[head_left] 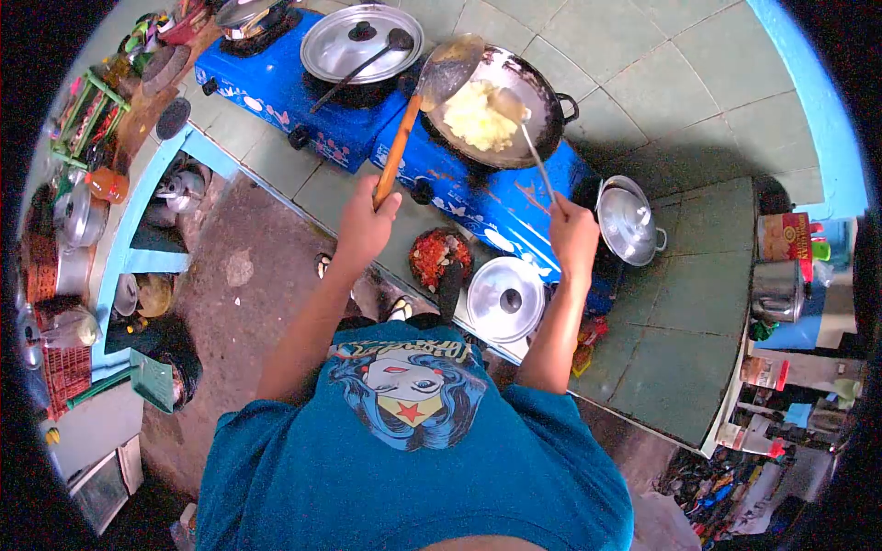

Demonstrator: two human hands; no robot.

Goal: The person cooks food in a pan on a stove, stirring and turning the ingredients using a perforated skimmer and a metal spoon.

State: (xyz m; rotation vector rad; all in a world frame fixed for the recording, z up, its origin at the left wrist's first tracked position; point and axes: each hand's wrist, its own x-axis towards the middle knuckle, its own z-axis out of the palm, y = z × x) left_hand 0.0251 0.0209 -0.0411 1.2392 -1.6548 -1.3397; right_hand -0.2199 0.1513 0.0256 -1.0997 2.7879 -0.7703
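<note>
My left hand (371, 219) is closed around the wooden handle of a wide skimmer (399, 151). Its round metal head rests at or hovers over the left rim of a wok (544, 83); I cannot tell which. Closed on the thin metal handle of a spatula (538, 158), my right hand (571, 237) is on the wok's right side. The spatula's blade is inside the wok, against a pile of pale yellow food pieces (478, 119). A blue stove (459, 179) with printed flowers carries the wok.
Left of the wok, a lidded pan (335, 46) has a dark ladle (363, 72) across its lid. On the counter's front sit a bowl of red chopped food (427, 262) and a silver lid (496, 317). A metal pot (627, 225) stands right of the stove.
</note>
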